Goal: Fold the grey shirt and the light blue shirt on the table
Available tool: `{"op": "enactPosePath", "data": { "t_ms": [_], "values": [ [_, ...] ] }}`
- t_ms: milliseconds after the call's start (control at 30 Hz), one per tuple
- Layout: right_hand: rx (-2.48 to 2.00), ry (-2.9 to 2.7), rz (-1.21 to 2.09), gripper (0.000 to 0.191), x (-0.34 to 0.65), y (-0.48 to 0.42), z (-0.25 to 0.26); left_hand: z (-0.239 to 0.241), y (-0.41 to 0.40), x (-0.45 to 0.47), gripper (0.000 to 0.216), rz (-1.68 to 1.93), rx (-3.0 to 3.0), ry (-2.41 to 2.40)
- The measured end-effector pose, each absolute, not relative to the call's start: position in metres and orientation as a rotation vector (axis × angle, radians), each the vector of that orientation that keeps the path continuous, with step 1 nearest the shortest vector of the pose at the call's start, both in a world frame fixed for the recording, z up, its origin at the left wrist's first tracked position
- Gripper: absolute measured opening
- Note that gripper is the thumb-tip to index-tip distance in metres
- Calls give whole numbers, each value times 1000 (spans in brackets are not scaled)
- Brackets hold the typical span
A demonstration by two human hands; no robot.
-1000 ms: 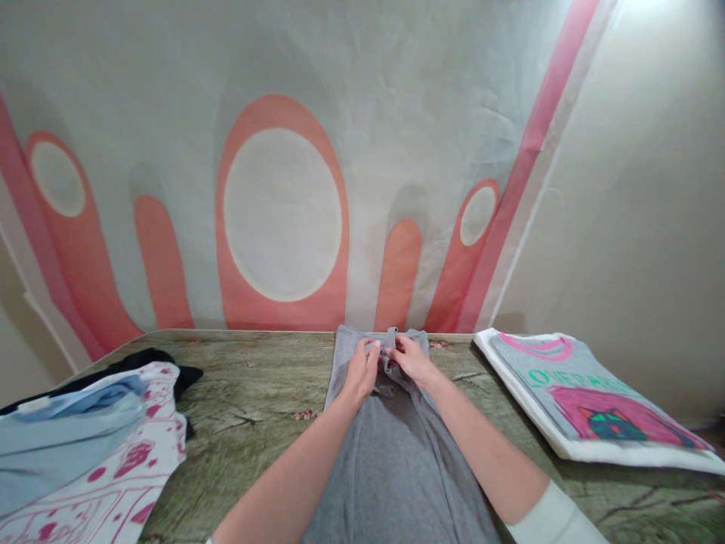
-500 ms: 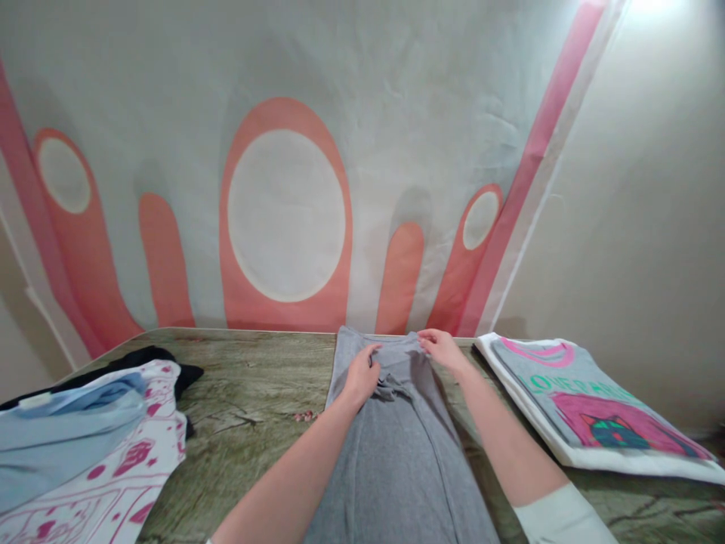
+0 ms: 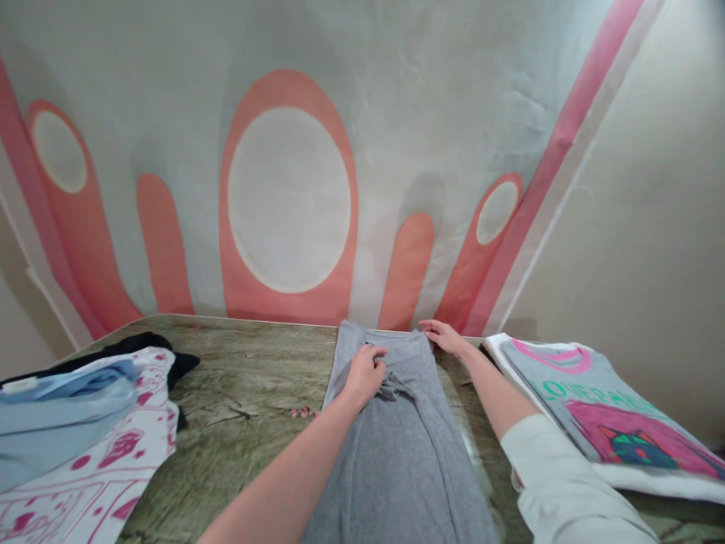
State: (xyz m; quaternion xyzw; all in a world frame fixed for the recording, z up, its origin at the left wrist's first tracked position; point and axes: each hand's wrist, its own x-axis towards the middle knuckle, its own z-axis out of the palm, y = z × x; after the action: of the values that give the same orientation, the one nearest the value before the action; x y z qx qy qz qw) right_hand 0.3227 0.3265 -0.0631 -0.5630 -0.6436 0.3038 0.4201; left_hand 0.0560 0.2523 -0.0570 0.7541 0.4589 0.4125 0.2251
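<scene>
A long grey garment (image 3: pixel 390 453) lies lengthwise on the table, its far end reaching the back edge. Its kind is unclear; a small bunch of gathered cloth (image 3: pixel 393 387) sits near the upper middle. My left hand (image 3: pixel 365 374) is on the garment just left of that bunch, fingers curled and seemingly pinching the cloth, though the fingertips are partly hidden. At the far right corner of the garment is my right hand (image 3: pixel 445 336), its fingers stretched out and thumb apart, touching or close to the edge.
On the left lie a light blue garment (image 3: pixel 62 423), a white one with magenta prints (image 3: pixel 128 449) and a black one (image 3: pixel 184 369). Folded shirts (image 3: pixel 617 408) with a cat print are stacked at the right. The wood-patterned table (image 3: pixel 254 363) meets a printed wall hanging (image 3: pixel 288 196).
My right hand has eased off slightly to the right at the corner, and the far end lies flatter. My left hand has shifted only a little. The view has moved somewhat.
</scene>
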Motion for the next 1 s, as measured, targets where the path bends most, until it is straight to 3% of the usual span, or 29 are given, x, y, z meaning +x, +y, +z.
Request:
{"op": "enactPosePath", "data": {
  "t_ms": [167,333,533,700,800,1000],
  "values": [
    [-1541,-1710,673,21,326,342,-64,-57,251,57,22,1157,2099,1291],
    [-1644,-1773,419,13,323,342,-65,-57,247,59,28,1120,2141,1337],
    [-1679,-1749,120,39,306,305,-63,-58,244,61,35,1085,2191,1341],
    [-1618,-2109,65,59,276,253,-75,-59,243,61,37,1060,2265,1302],
    [-1800,-2239,115,73,273,234,-81,-60,242,61,39,1040,2294,1356],
    [-2126,-2010,96,78,287,232,-81,-57,237,59,40,906,2368,1508]
  ]
}}
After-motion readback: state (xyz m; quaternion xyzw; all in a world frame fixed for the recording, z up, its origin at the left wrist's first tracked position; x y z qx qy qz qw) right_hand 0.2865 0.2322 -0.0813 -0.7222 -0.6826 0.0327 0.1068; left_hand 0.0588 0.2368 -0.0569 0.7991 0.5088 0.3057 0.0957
